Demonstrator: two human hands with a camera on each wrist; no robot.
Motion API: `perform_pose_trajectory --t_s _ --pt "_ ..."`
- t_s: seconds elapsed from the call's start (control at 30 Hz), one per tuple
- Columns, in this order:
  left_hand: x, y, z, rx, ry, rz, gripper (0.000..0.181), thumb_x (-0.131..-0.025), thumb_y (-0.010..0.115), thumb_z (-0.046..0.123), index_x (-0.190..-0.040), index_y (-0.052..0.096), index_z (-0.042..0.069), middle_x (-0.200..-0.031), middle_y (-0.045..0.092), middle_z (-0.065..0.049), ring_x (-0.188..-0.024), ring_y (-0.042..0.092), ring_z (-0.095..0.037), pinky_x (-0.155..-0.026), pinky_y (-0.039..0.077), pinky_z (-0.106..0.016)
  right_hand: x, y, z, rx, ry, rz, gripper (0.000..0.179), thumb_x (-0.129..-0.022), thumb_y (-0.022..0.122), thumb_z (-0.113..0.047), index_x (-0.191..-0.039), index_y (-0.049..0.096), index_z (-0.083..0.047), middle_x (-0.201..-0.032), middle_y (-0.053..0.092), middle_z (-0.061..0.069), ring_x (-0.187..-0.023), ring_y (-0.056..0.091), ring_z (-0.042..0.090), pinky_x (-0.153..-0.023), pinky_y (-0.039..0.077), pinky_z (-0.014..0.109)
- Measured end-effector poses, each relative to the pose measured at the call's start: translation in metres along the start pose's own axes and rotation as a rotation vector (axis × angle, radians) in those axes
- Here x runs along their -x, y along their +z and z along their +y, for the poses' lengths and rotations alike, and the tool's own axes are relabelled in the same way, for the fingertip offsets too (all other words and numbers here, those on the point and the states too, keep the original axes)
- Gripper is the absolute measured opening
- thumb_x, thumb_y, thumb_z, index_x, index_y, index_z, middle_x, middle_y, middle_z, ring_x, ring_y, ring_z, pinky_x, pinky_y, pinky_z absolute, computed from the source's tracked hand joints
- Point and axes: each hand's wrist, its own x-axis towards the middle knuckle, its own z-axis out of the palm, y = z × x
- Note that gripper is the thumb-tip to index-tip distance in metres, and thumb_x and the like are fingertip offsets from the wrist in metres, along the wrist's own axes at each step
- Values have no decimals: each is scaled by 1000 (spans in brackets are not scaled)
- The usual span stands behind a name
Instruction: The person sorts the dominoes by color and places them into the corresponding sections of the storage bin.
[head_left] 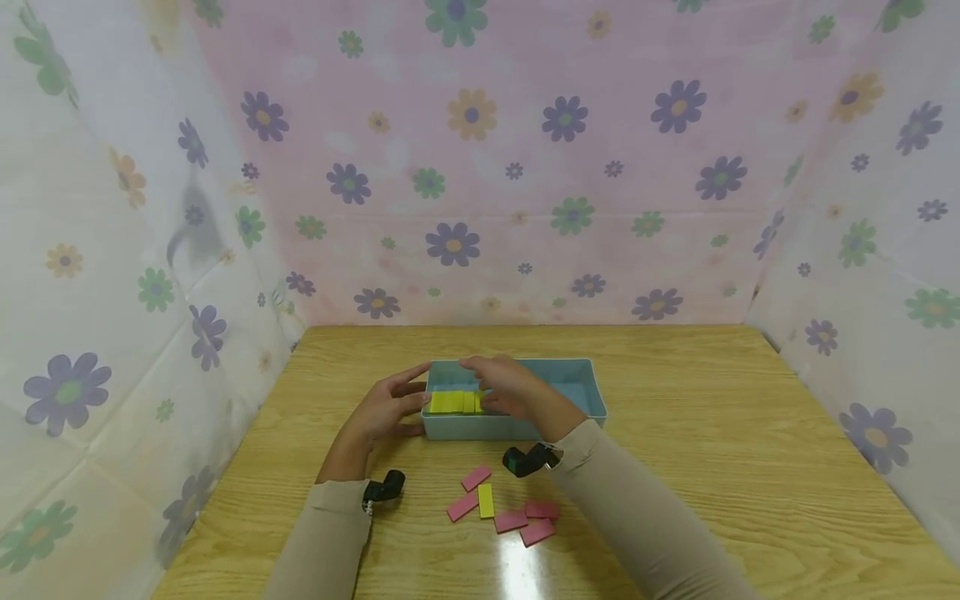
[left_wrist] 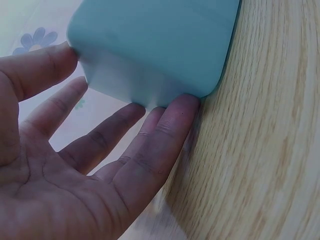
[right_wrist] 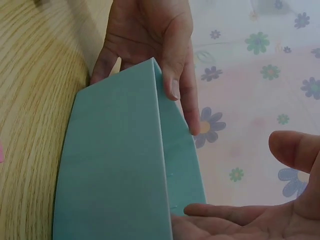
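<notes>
A light blue rectangular box (head_left: pixel 480 429) stands on the table. Yellow domino-like tiles (head_left: pixel 447 402) sit in a row along its left part. My left hand (head_left: pixel 384 408) rests against the box's left end, its fingers spread and fairly straight; the left wrist view shows the fingertips (left_wrist: pixel 182 107) touching that end wall. My right hand (head_left: pixel 513 390) reaches over the near wall into the box, beside the right end of the yellow row. In the right wrist view its thumb (right_wrist: pixel 295 150) stands apart from the fingers, whose tips the wall hides.
On the table (head_left: pixel 675 467) in front of the box lie several pink tiles (head_left: pixel 511 522) and one yellow tile (head_left: pixel 486 501). Inside the box, right of my hand, the bare floor (head_left: pixel 576 393) shows. Flowered cloth (head_left: pixel 517 200) hangs behind and at both sides.
</notes>
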Motion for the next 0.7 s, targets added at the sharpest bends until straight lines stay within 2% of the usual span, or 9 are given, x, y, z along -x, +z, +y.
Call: perform_pose_trajectory --t_s 0.23,0.47,0.57,0.7 --pt "2 1 1 13 -3 -1 61 -104 65 16 -159 43 31 -159 45 -18 -132 59 -37 -89 61 -53 4 3 -1 75 46 72 86 -101 64 -46 -165 22 -7 -170 21 22 -149 27 57 -118 32 67" --pt "1 0 1 14 -2 -9 61 -104 65 18 -159 43 32 -159 45 -17 -133 59 -36 -90 61 -53 -1 3 4 83 48 58 95 -99 66 -46 -167 11 -7 -165 26 27 -139 42 58 -113 43 61" --pt "1 0 1 12 -4 -11 61 -104 65 17 -159 43 32 -159 45 -17 -133 59 -36 -90 61 -53 -1 3 4 77 48 61 100 -98 67 -46 -167 5 -9 -165 26 26 -138 44 57 -112 45 59" --pt "1 -1 1 9 -6 -7 61 -104 65 17 -159 43 32 -159 45 -17 -132 59 -37 -90 61 -53 0 4 4 81 46 63 97 -99 66 -46 -167 7 -9 -165 26 25 -138 45 55 -111 46 58"
